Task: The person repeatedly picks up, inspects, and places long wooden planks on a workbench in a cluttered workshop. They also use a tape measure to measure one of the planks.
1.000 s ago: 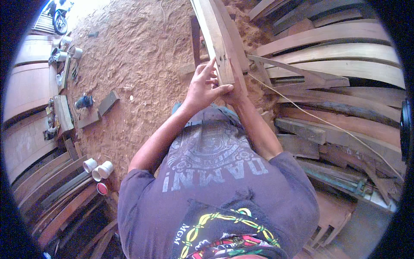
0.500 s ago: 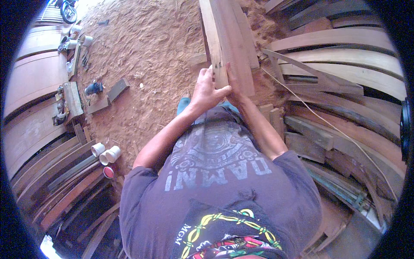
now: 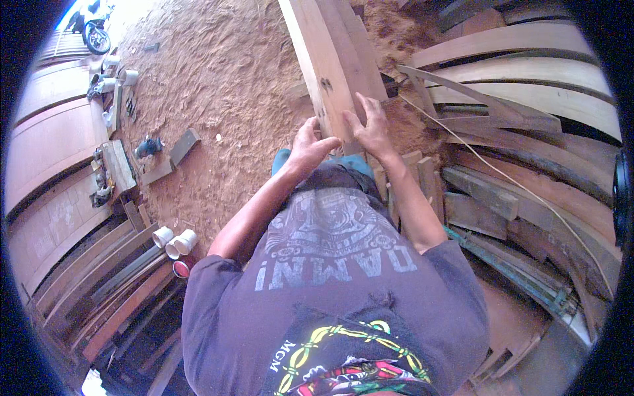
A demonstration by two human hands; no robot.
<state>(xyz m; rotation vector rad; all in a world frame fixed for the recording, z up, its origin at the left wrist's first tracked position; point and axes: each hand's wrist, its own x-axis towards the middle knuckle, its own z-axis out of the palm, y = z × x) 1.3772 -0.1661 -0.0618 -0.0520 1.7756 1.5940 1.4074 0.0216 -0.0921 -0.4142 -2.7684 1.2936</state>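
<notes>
A long pale wooden beam with dark knots runs away from me, its near end close to my waist. It lies over wider brownish boards. My left hand is at the near end, fingers bent along the left side and thumb across the top. Part of its grip is hidden under the wood. My right hand is at the right edge of the beam, fingers spread apart, with the thumb close to the wood.
Stacked planks rise on the right, with a thin cord across them. Leftward on the shaving-covered ground are a blue power tool, wood blocks and white cups. More boards stand at the far left.
The beam has turned, its far end shifting left, and more of its broad face shows. My right hand has loosened from the beam's side and spread its fingers; my left hand has moved slightly nearer me.
</notes>
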